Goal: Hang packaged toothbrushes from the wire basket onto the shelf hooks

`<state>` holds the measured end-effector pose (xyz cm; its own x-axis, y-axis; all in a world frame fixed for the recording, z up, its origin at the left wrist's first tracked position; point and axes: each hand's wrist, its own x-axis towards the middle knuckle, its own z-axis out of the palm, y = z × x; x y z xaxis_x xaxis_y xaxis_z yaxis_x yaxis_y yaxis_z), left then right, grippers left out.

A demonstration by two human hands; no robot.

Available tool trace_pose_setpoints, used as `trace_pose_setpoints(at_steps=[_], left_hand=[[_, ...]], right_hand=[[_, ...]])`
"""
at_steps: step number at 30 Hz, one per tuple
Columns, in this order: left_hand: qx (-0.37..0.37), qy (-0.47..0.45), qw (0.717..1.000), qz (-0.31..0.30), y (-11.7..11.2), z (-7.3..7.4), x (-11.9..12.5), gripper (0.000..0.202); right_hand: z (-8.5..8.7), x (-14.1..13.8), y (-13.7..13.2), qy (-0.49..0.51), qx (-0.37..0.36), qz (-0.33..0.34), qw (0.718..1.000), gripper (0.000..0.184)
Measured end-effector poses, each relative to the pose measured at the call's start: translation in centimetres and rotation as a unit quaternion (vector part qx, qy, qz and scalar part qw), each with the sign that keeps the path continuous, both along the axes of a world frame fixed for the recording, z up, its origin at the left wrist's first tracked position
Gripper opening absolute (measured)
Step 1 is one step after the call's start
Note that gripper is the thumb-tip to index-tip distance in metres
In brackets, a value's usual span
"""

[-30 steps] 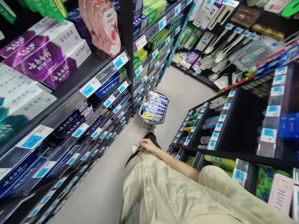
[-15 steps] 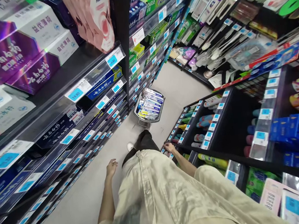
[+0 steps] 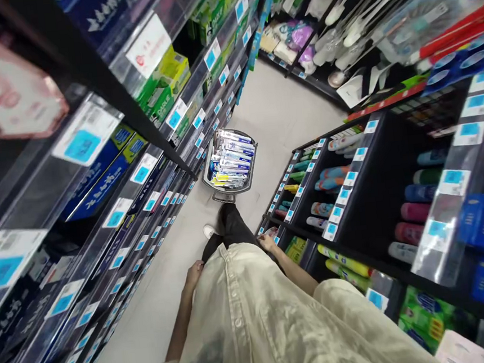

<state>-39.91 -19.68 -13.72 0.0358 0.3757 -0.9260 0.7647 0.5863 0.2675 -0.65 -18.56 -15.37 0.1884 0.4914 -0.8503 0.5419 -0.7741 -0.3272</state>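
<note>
My left hand (image 3: 194, 274) hangs at my side by the hem of my pale shirt (image 3: 235, 300), its fingers loosely bent and partly turned from view; nothing shows in it. On the other side, my right hand (image 3: 267, 242) is low beside my dark trousers (image 3: 236, 227), near the lower right shelf. Its fingers are slack and a little apart, with no object visible in them. Ahead of my feet a shopping basket (image 3: 212, 188) stands on the floor, filled with packaged toothbrushes (image 3: 235, 158). Neither hand touches it.
Toothpaste shelves with price tags (image 3: 143, 172) run along the left, holding green boxes (image 3: 161, 84) and blue boxes (image 3: 102, 179). Bottles and tubes (image 3: 330, 179) fill bins on the right. Hanging utensils (image 3: 360, 30) are at the far end. Pale floor (image 3: 286, 110) lies between.
The view has moved forward along the aisle; the left shelves pass closer. My left hand has swung back toward the shirt. The basket now appears slightly farther left.
</note>
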Motion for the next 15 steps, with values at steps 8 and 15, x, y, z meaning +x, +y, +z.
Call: trace_pose_setpoints(at_steps=[8,15], left_hand=[[-0.015,0.032,0.998,-0.06,12.4,-1.1,3.8,0.036],[0.065,-0.02,0.994,-0.088,28.3,-2.7,12.0,0.036]], right_hand=[[-4.7,3.0,14.9,-0.015,-0.012,0.052,0.998,0.013],[-8.5,6.2,29.8,-0.052,0.084,0.103,0.99,0.036]])
